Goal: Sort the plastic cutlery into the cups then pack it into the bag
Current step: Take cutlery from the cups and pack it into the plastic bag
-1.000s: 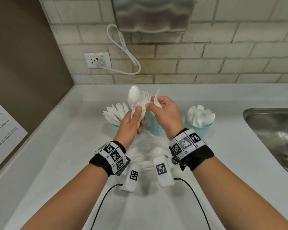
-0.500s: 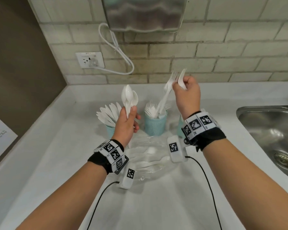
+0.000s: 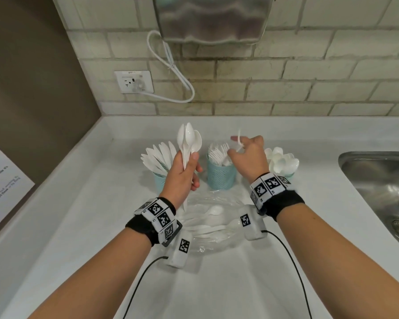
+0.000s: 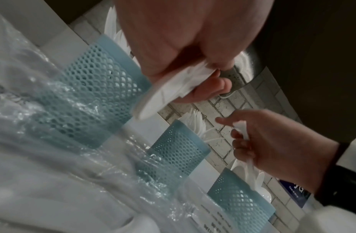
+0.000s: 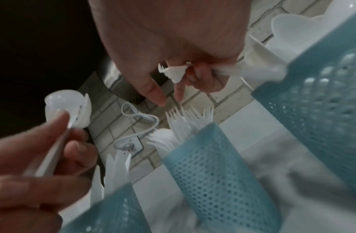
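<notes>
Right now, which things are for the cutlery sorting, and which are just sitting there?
For the job:
white plastic spoons in left hand
white plastic piece in right hand
three blue mesh cups
clear plastic bag

Just there:
steel sink
white wall socket
paper sheet

Bare forearms wear black wristbands (image 3: 145,229) topped with white fiducial-marker blocks (image 3: 268,186), plus cabled white camera pods (image 3: 180,248).

You've got a steel sink (image 3: 378,180) off to your right, a wall socket (image 3: 134,82) with a white cord (image 3: 177,72) plugged in, and a paper sheet (image 3: 2,180) far left.
</notes>
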{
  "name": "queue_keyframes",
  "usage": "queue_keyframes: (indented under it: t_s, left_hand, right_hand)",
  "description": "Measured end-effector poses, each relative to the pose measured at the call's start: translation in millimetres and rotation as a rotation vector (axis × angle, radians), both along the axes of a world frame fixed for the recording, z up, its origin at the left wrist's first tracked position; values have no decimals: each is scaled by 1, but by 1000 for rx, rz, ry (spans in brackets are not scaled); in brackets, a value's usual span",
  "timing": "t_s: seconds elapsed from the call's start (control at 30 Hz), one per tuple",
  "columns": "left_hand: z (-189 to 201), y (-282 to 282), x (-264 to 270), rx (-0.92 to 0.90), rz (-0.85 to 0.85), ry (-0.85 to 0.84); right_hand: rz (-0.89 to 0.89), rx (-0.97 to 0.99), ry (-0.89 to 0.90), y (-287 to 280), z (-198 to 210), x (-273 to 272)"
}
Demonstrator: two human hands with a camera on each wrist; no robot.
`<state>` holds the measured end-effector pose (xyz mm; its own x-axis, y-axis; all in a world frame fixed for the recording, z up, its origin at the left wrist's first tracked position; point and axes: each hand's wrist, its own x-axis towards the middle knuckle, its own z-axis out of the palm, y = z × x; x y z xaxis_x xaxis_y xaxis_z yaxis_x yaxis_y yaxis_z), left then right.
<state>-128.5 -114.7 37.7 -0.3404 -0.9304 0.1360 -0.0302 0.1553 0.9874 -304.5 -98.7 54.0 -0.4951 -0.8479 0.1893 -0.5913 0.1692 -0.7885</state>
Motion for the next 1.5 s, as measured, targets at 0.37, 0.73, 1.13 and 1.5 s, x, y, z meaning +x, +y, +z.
queue_keyframes:
  t_s: [0.37,0.73,1.13,1.5]
  left_hand:
    - [1,-1,-7,8,-19,17]
    - [10,-4,1,255,-54,214]
    - [10,3,4,194,-64,163]
    - [13,4,24,74,-9,156]
  right_hand:
    - [28,-403,-61,-3,30,7]
    - [-28,99,440,-4,-8,3]
    - [143,-183,-28,15,42,75]
    - [357,-169,-450,3,38,94]
